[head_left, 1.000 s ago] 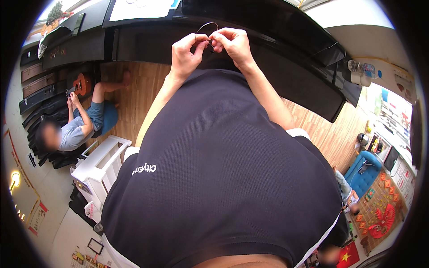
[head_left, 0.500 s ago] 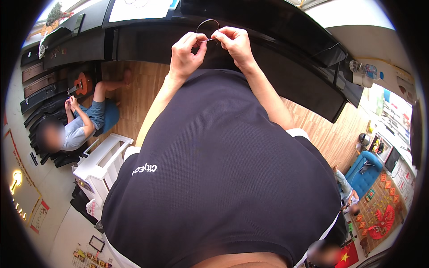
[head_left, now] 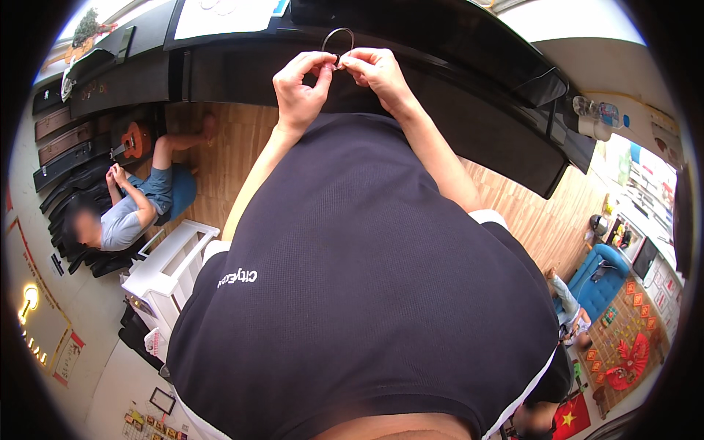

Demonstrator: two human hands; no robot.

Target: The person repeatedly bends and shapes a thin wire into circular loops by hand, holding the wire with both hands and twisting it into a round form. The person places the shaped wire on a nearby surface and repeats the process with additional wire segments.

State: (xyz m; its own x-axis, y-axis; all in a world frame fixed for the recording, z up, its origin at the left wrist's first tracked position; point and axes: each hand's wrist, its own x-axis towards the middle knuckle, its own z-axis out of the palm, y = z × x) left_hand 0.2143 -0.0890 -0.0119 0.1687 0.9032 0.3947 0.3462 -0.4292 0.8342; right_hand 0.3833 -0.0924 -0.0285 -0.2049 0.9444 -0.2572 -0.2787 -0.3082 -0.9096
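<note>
At the top centre, in front of a black glossy piece of furniture [head_left: 484,117], my left hand [head_left: 301,88] and my right hand [head_left: 378,77] pinch a thin looped string or wire [head_left: 338,30] with thumbs and fingers. The loop arches above my fingertips, which are close together at its lower part. The small detail between the fingertips is too small to make out. A white sheet [head_left: 220,15] lies on the black surface beyond my left hand.
At left, a seated person [head_left: 125,227] is beside a small guitar [head_left: 133,141], instrument cases [head_left: 62,139] and a white stand [head_left: 169,264]. At right are another person [head_left: 576,323], a blue sofa [head_left: 601,279] and water bottles [head_left: 605,114]. Wood flooring [head_left: 235,147] shows.
My hands have shifted slightly left and closer together at the fingertips, and the loop looks narrower. The person at left has moved their hands slightly away from the guitar.
</note>
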